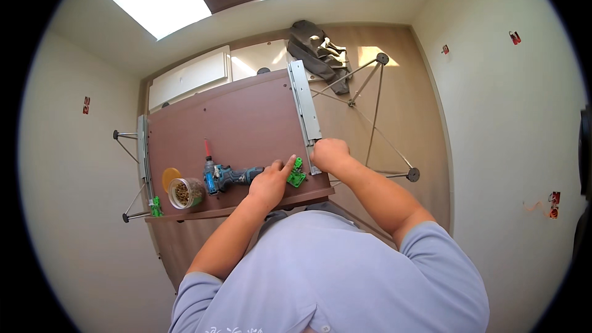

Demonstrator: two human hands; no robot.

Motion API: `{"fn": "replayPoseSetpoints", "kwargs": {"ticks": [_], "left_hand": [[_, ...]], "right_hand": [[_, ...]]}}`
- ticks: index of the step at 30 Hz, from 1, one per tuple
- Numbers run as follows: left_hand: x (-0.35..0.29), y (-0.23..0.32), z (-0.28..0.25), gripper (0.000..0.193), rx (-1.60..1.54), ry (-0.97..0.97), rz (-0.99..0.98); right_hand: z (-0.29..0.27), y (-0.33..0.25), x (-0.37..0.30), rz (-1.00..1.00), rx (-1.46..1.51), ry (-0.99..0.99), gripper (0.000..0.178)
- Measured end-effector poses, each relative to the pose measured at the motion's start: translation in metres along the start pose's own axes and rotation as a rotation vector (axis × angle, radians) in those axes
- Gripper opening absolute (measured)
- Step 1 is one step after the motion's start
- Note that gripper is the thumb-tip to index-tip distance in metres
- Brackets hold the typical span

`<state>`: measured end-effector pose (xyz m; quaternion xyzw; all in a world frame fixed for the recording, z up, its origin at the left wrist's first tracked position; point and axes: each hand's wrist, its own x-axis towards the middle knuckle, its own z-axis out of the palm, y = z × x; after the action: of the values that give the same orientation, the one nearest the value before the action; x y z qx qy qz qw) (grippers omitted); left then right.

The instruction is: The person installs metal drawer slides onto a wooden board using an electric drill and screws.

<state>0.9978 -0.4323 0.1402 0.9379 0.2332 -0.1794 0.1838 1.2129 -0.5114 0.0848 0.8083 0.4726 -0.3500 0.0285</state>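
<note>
A brown board lies in front of me, with metal drawer slides along its left and right edges. My right hand is closed at the near part of the right drawer slide; its fingertips are partly hidden. On the board's near edge rests my left hand, fingers stretched out, one touching or just beside a green plastic bracket. Left of that hand lies a blue and black power drill with a red-tipped bit. A tipped clear jar of small screws sits farther left.
An orange-yellow lid is behind the jar. Another green bracket sits at the left slide. Metal folding stands support the board. White panels and a dark garment lie beyond it. Walls stand on both sides.
</note>
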Motion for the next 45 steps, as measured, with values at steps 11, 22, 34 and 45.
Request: {"fn": "replayPoseSetpoints", "kwargs": {"ticks": [11, 22, 34, 45], "left_hand": [[0.001, -0.019, 0.038, 0.057, -0.229, 0.011, 0.112], [-0.001, -0.022, 0.049, 0.048, -0.384, 0.017, 0.177], [0.019, -0.004, 0.051, 0.056, -0.388, 0.076, 0.083], [0.040, -0.030, 0.075, 0.037, -0.608, 0.138, 0.112]], "right_hand": [[0.023, -0.008, 0.000, 0.004, 0.004, 0.071, 0.033], [0.041, -0.002, 0.009, -0.025, 0.002, 0.166, 0.035], [0.034, 0.003, 0.017, -0.033, 0.066, 0.138, 0.038], [0.039, 0.006, 0.024, -0.051, 0.088, 0.155, 0.038]]}}
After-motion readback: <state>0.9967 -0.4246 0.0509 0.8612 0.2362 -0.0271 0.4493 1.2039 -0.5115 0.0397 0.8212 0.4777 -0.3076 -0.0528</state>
